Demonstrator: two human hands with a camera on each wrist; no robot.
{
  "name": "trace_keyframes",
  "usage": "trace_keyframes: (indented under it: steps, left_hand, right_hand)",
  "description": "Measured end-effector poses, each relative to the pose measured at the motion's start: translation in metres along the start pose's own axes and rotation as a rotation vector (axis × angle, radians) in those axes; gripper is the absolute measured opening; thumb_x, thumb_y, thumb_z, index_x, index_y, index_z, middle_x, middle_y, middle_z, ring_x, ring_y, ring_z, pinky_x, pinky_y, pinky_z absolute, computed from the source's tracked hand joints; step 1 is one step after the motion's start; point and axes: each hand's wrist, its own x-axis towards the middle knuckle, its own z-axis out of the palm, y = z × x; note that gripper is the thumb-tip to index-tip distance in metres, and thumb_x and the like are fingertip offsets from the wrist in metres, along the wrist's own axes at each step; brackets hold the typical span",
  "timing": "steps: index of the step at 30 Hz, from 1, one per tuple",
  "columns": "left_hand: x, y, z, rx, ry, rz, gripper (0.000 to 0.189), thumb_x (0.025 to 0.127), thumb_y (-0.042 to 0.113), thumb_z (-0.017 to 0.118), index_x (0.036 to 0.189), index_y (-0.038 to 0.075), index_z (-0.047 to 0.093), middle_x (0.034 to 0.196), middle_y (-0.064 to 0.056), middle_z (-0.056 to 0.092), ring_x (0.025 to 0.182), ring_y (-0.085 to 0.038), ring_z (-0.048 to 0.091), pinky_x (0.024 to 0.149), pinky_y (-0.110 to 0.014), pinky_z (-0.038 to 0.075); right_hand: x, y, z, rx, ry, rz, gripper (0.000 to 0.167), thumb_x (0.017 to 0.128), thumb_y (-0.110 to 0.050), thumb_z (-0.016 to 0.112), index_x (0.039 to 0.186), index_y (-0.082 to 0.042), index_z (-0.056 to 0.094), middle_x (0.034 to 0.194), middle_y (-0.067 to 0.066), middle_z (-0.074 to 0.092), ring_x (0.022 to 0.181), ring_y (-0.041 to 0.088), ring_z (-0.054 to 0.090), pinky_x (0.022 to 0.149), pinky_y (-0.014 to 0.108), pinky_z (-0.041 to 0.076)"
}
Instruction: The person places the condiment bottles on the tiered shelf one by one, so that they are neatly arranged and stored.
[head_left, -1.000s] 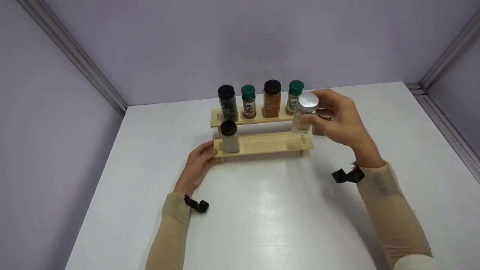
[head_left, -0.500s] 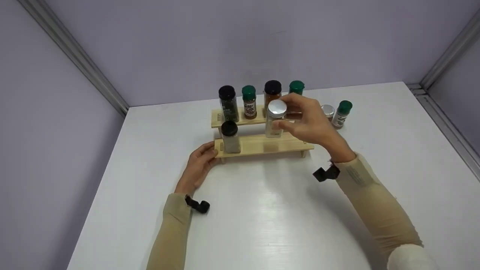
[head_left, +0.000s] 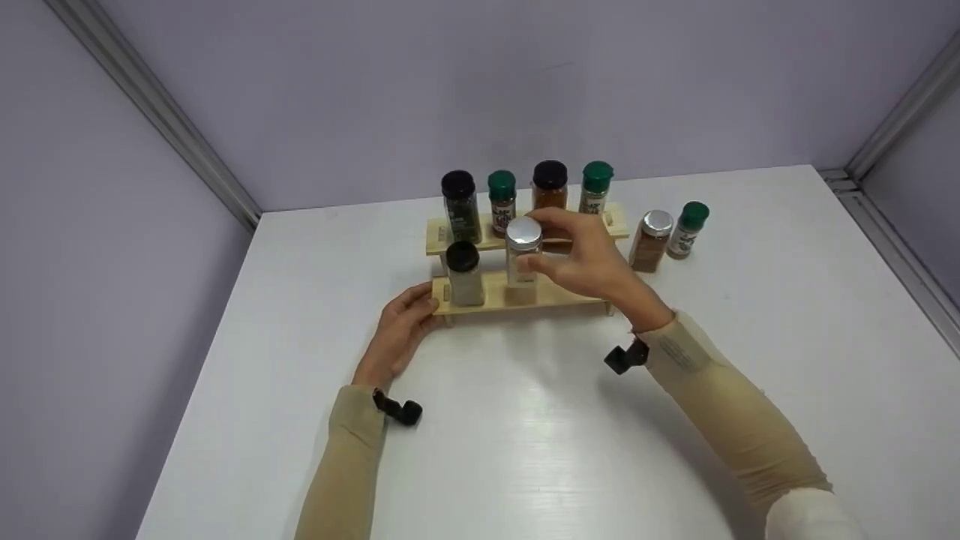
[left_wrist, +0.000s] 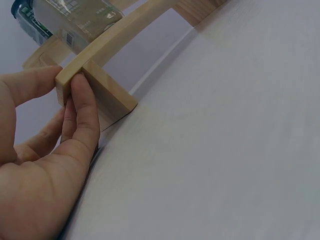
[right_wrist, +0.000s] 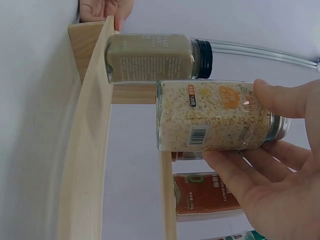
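Observation:
A two-tier wooden spice rack (head_left: 495,291) stands on the table. At the left end of its lower shelf, my left hand (head_left: 399,328) pinches the board; the left wrist view shows thumb and fingers on the board end (left_wrist: 65,82). My right hand (head_left: 589,262) holds an upright glass spice jar (right_wrist: 210,120) with a silver lid and pale flaky contents. The right wrist view shows a gap between this jar's base and the lower shelf (right_wrist: 85,175). Left of it, a black-lidded jar (head_left: 466,285) of greyish powder stands on that shelf.
On the upper shelf are black-lidded jars, one dark (head_left: 461,214) and one orange-brown (head_left: 550,196), and green-lidded jars (head_left: 502,202) (head_left: 594,199). Right of the rack, a silver-lidded brown jar (head_left: 649,249) and a small green-lidded jar (head_left: 684,238) stand on the table (head_left: 525,435). Walls rise behind.
My right hand has carried the silver-lidded jar leftward from the rack's right end and lowered it over the lower shelf. The left hand stays on the shelf end.

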Motion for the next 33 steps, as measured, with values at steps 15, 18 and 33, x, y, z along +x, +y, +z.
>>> trace_keyframes:
  steps: [15, 18, 33]
  left_hand:
    - [0.0, 0.001, 0.001, 0.019, 0.008, -0.017, 0.046, 0.109, 0.006, 0.061, 0.152, -0.001, 0.05, 0.137, -0.014, 0.061, 0.115, -0.02, 0.065, 0.093, -0.027, 0.06]
    - [0.001, 0.001, 0.0, 0.026, 0.012, -0.016, 0.046, 0.109, 0.006, 0.061, 0.153, -0.002, 0.049, 0.136, -0.014, 0.061, 0.114, -0.019, 0.065, 0.092, -0.027, 0.06]
    - [0.001, 0.001, 0.0, 0.012, 0.001, -0.013, 0.045, 0.109, 0.006, 0.061, 0.152, -0.001, 0.051, 0.136, -0.013, 0.062, 0.115, -0.021, 0.066, 0.093, -0.029, 0.06]
  right_hand:
    - [0.001, 0.023, 0.024, 0.032, -0.04, 0.005, 0.048, 0.091, -0.002, 0.083, 0.135, -0.001, 0.067, 0.126, 0.015, 0.071, 0.12, 0.032, 0.072, 0.106, 0.039, 0.059]
    - [0.001, 0.026, 0.026, 0.035, -0.043, 0.014, 0.049, 0.09, -0.003, 0.084, 0.136, -0.001, 0.067, 0.126, 0.015, 0.071, 0.12, 0.032, 0.073, 0.106, 0.041, 0.059]
    - [0.003, 0.027, 0.03, 0.032, -0.063, 0.039, 0.052, 0.091, -0.004, 0.083, 0.14, -0.001, 0.064, 0.132, 0.017, 0.07, 0.126, 0.036, 0.07, 0.11, 0.045, 0.057]
